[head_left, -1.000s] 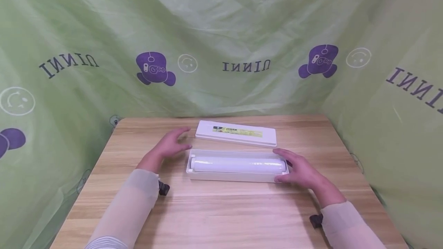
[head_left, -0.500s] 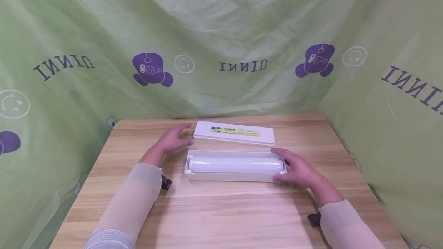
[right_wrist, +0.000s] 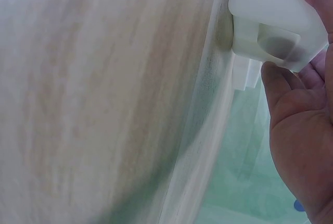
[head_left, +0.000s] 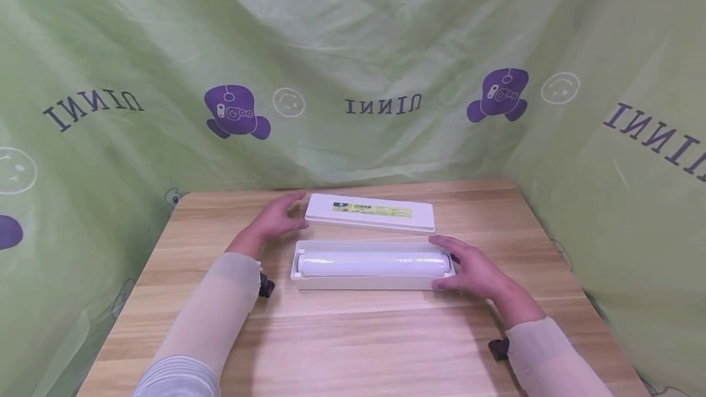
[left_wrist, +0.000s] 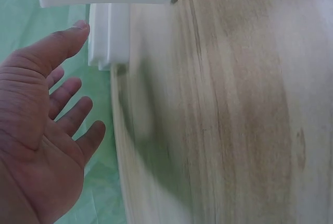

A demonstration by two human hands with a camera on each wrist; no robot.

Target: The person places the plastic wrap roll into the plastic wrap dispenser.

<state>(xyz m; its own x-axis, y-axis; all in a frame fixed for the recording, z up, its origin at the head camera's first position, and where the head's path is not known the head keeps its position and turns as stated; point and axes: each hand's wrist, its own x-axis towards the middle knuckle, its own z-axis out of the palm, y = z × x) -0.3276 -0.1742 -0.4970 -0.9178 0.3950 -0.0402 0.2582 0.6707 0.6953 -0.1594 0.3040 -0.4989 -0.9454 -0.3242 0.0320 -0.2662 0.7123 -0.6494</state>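
A long white plastic box (head_left: 364,284) lies on the wooden table, with a glossy roll of cling film (head_left: 353,264) inside it. My right hand (head_left: 474,268) grips the box's right end, thumb on the near wall and fingers at the far wall. In the right wrist view, the box's end (right_wrist: 276,21) sits between thumb and fingers. Behind the box lies its white lid (head_left: 369,220), label side up. My left hand (head_left: 274,216) is spread at the lid's left end, fingertips right at its edge; in the left wrist view the palm (left_wrist: 41,130) shows nothing held.
The wooden table (head_left: 353,342) runs back to a green printed curtain (head_left: 353,146), which also stands along both sides. A narrow strip of tabletop separates the lid from the box. Small black wrist cameras (head_left: 499,349) hang under both forearms.
My left hand has moved slightly closer to the lid's left end. The right hand keeps its place on the box. The whole head view has shifted a little.
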